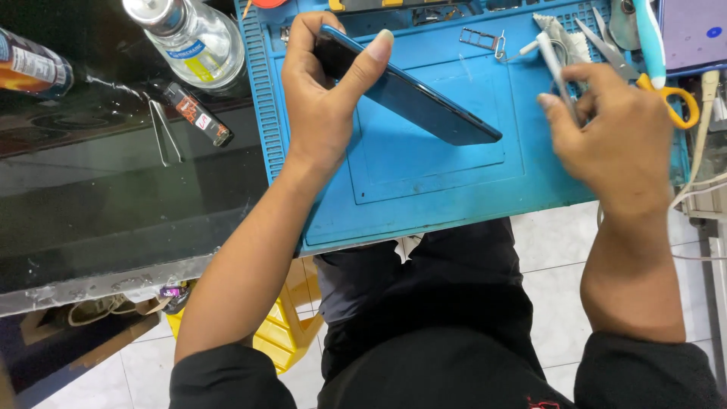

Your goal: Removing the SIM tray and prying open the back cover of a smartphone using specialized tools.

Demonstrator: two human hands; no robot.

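**Phone Held Up On The Blue Mat**

The left hand has its fingers clamped on a dark phone, tilted over the blue mat. At 3 o'clock, the right hand pinches a thin white tool. Scissors lie just beyond.

A glossy black glass desk top reflects the room's light, its near edge rough and chipped. Below it lie pale square floor tiles, with a yellow plastic stool standing underneath.
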